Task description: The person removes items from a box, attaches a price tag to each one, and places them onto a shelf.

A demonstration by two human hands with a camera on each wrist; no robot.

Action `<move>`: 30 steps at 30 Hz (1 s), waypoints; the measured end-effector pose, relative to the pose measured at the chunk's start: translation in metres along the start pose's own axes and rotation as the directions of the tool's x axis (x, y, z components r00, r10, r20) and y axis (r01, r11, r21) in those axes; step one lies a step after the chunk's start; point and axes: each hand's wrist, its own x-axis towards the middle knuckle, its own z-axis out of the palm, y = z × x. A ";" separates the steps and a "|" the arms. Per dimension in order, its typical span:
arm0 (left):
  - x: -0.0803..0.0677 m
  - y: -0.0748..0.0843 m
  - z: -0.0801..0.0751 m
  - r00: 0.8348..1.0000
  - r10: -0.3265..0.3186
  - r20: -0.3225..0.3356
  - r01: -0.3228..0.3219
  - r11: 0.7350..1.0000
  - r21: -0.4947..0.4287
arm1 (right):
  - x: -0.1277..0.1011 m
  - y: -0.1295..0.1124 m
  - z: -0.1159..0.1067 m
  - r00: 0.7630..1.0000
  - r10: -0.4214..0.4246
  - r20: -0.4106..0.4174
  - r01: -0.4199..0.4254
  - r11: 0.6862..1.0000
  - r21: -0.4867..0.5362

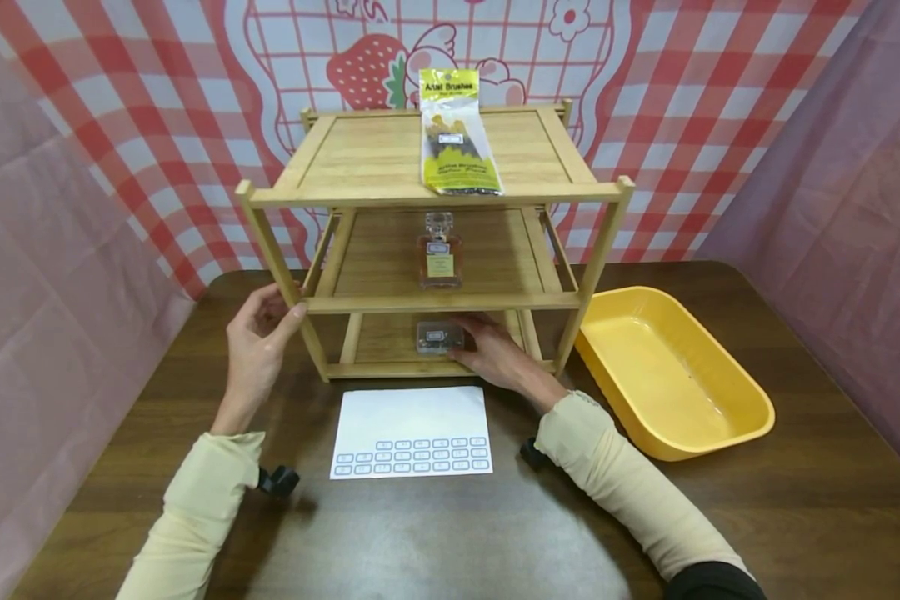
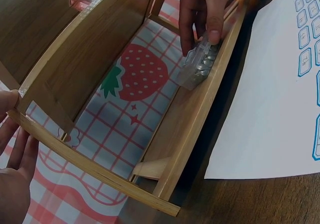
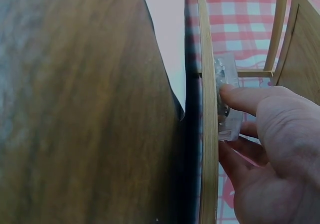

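A small clear plastic box (image 1: 440,337) with a white label and dark or metallic contents sits on the bottom tier of a three-tier wooden shelf (image 1: 442,304). My right hand (image 1: 492,354) holds it from the right side, thumb in front and fingers behind, as the right wrist view shows. On the left, my left hand (image 1: 258,337) grips the shelf's front left post, its thumb on the near side. A glass perfume bottle (image 1: 440,258) with a labelled front stands on the middle tier. Lying on the top tier is a yellow and clear packet of artist brushes (image 1: 457,142).
A white sheet (image 1: 412,417) with rows of blue-framed labels lies before the shelf on the dark wooden table (image 1: 420,542). To the right stands a yellow plastic basin (image 1: 660,367). Behind hangs a red checked cloth (image 1: 667,125) with a strawberry print.
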 end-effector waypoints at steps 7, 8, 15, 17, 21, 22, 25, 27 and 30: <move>0.000 0.000 0.000 1.000 0.002 0.000 -0.002 1.000 0.001 | -0.002 -0.001 -0.001 1.000 0.025 0.010 -0.025 1.000 0.014; 0.000 0.000 0.000 1.000 0.002 0.001 -0.002 1.000 0.002 | -0.002 -0.001 -0.002 1.000 0.029 0.011 -0.029 0.999 0.016; 0.000 0.000 0.000 1.000 0.002 0.003 -0.002 1.000 -0.006 | -0.005 0.000 -0.005 0.999 0.036 -0.001 -0.036 0.999 0.028; 0.000 0.000 0.000 1.000 0.002 0.005 -0.002 1.000 -0.008 | -0.007 0.000 -0.006 0.999 0.034 -0.012 -0.033 0.999 0.031; 0.000 0.000 0.000 1.000 0.002 0.008 -0.002 1.000 -0.008 | -0.012 0.000 -0.009 0.999 0.022 -0.038 -0.021 0.999 0.038; 0.000 0.000 0.000 1.000 0.001 0.010 -0.001 1.000 -0.010 | -0.014 0.000 -0.010 0.999 0.022 -0.043 -0.020 0.999 0.039; 0.000 0.000 -0.001 1.000 0.001 0.012 0.000 1.000 -0.013 | -0.018 0.000 -0.012 0.998 0.031 -0.056 -0.029 0.998 0.049; 0.000 0.000 -0.001 1.000 0.000 0.011 0.000 1.000 -0.014 | -0.022 -0.001 -0.013 0.997 0.043 -0.063 -0.039 0.997 0.059; 0.000 0.000 -0.001 1.000 0.007 0.014 -0.007 1.000 -0.014 | -0.029 -0.003 -0.016 0.995 0.049 -0.081 -0.044 0.997 0.065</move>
